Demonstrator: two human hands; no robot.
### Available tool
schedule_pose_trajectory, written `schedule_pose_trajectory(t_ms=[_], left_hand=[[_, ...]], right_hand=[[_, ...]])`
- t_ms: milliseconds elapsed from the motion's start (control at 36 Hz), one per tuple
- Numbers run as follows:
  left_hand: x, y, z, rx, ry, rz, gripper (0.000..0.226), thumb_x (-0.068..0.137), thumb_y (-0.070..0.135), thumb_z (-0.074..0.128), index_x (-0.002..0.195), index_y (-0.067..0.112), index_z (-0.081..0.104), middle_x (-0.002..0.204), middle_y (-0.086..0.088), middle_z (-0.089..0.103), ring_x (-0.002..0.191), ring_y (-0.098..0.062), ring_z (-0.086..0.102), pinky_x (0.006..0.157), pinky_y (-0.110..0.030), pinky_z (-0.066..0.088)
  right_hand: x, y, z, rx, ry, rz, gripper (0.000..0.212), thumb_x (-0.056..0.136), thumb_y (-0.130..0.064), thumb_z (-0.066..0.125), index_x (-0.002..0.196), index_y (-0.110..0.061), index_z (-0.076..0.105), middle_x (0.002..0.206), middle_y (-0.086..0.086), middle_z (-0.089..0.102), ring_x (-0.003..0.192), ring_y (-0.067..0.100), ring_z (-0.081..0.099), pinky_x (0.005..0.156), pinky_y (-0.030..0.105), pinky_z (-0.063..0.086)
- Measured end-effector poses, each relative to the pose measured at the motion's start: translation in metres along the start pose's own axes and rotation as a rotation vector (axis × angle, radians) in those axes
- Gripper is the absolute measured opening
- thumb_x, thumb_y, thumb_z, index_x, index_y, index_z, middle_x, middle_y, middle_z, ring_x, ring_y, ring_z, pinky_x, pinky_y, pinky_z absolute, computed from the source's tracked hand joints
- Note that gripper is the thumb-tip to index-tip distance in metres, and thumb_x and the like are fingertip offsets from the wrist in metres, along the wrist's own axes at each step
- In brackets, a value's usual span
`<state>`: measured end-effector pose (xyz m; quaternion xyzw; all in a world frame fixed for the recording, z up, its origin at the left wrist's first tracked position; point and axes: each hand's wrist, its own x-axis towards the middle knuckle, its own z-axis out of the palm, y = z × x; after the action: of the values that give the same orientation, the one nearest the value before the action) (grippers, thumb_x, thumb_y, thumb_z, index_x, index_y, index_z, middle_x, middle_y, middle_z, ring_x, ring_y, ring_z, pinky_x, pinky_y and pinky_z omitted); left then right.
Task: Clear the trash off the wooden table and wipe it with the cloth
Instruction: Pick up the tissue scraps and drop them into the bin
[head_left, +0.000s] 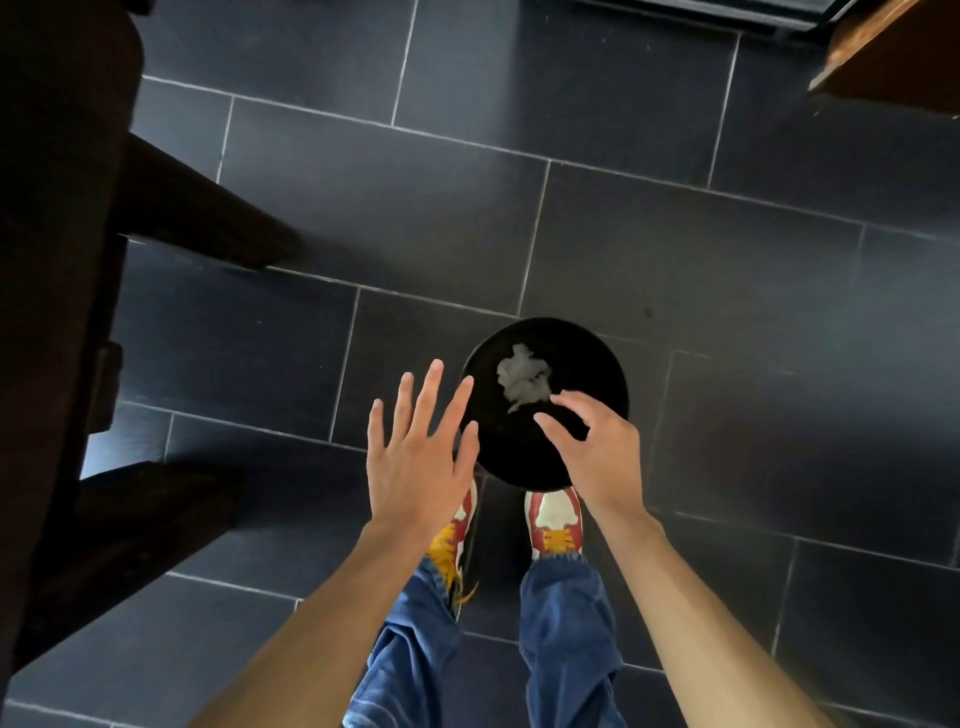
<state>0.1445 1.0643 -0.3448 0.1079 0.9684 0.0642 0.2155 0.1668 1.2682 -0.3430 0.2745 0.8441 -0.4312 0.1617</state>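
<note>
Presently: dark tiled floor (597, 218); round black bin (519, 462) at the feet, crumpled white paper trash (523, 378) inside. Left hand (418, 457) splayed, empty; right hand (597, 449) loosely curled, released, over the rim. Step: trash disposal, apparently done. Next: fetch cloth, unseen here; wooden table not identifiable.

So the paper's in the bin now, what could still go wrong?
1. The black bin stands right at the toes of the shoes, so a step forward might tip it and spill the crumpled paper.
2. Both hands, left hand and right hand, hold nothing, and no cloth is in view; the wiping may get forgotten.
</note>
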Motion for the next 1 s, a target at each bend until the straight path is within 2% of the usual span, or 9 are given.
schedule_pose_trajectory(t_ms=[111,222,306,389,583,667,722,806,1000], left_hand=[[-0.009,0.002,-0.009,0.006,0.002,0.005,0.055,0.106,0.052,0.024,0.160,0.038,0.024,0.170,0.001,0.018,0.156,-0.029,0.021,0.122,-0.058,0.026],[-0.017,0.006,-0.024,0.008,0.008,0.005,0.055,0.106,0.052,0.027,0.159,0.038,0.027,0.169,0.000,0.021,0.155,-0.030,0.024,0.121,-0.058,0.028],[-0.022,0.012,-0.040,0.006,0.014,0.006,0.055,0.105,0.052,0.025,0.158,0.038,0.029,0.169,-0.001,0.022,0.154,-0.030,0.026,0.120,-0.058,0.029],[-0.028,0.020,-0.061,-0.008,0.020,-0.005,0.055,0.105,0.052,0.025,0.158,0.037,0.031,0.168,-0.001,0.024,0.154,-0.029,0.027,0.119,-0.059,0.031],[-0.049,0.041,-0.119,-0.020,0.015,0.002,0.055,0.105,0.052,0.026,0.158,0.038,0.029,0.169,0.002,0.021,0.155,-0.027,0.022,0.122,-0.057,0.026],[-0.067,0.050,-0.150,-0.044,-0.008,-0.004,0.054,0.106,0.054,0.020,0.159,0.041,0.021,0.170,0.006,0.011,0.157,-0.024,0.012,0.125,-0.055,0.019],[-0.080,0.055,-0.173,-0.074,-0.046,-0.003,0.055,0.106,0.055,0.015,0.160,0.044,0.013,0.171,0.009,-0.001,0.158,-0.020,0.000,0.127,-0.053,0.009],[-0.098,0.062,-0.212,-0.100,-0.081,-0.001,0.057,0.104,0.055,0.012,0.160,0.045,0.008,0.170,0.011,-0.008,0.158,-0.018,-0.008,0.128,-0.051,0.002],[-0.140,0.077,-0.292,-0.109,-0.082,-0.015,0.058,0.103,0.055,0.012,0.161,0.043,0.007,0.170,0.010,-0.008,0.158,-0.018,-0.010,0.128,-0.052,0.003]], right_hand=[[-0.011,-0.003,-0.009,-0.028,0.014,-0.021,0.037,0.092,-0.042,0.070,0.124,-0.023,0.069,0.126,-0.008,0.067,0.119,0.007,0.059,0.105,0.034,0.049],[-0.024,-0.012,-0.021,-0.129,-0.009,-0.057,0.044,0.094,-0.048,0.064,0.133,-0.027,0.063,0.135,-0.011,0.059,0.130,0.005,0.047,0.108,0.024,0.036],[-0.036,-0.021,-0.035,-0.211,0.011,-0.097,0.045,0.096,-0.051,0.059,0.135,-0.030,0.061,0.142,-0.011,0.055,0.135,0.005,0.042,0.114,0.032,0.035],[-0.047,-0.032,-0.051,-0.332,0.072,-0.173,0.044,0.097,-0.053,0.054,0.135,-0.032,0.062,0.144,-0.007,0.055,0.137,0.012,0.044,0.112,0.043,0.039],[-0.086,-0.070,-0.094,-0.528,0.140,-0.241,0.056,0.097,-0.057,0.049,0.146,-0.031,0.050,0.156,-0.001,0.042,0.143,0.021,0.040,0.111,0.046,0.039],[-0.108,-0.091,-0.112,-0.566,0.136,-0.217,0.058,0.098,-0.057,0.045,0.149,-0.031,0.045,0.159,-0.001,0.037,0.145,0.022,0.037,0.111,0.052,0.038],[-0.123,-0.107,-0.123,-0.585,0.133,-0.206,0.058,0.098,-0.057,0.044,0.150,-0.031,0.044,0.160,-0.001,0.036,0.146,0.023,0.037,0.113,0.053,0.036],[-0.145,-0.133,-0.138,-0.595,0.110,-0.199,0.059,0.098,-0.058,0.039,0.152,-0.032,0.041,0.162,-0.001,0.035,0.147,0.024,0.035,0.116,0.054,0.031],[-0.193,-0.194,-0.179,-0.614,0.062,-0.187,0.062,0.099,-0.062,0.032,0.155,-0.035,0.034,0.165,-0.002,0.029,0.151,0.023,0.028,0.119,0.055,0.026]])
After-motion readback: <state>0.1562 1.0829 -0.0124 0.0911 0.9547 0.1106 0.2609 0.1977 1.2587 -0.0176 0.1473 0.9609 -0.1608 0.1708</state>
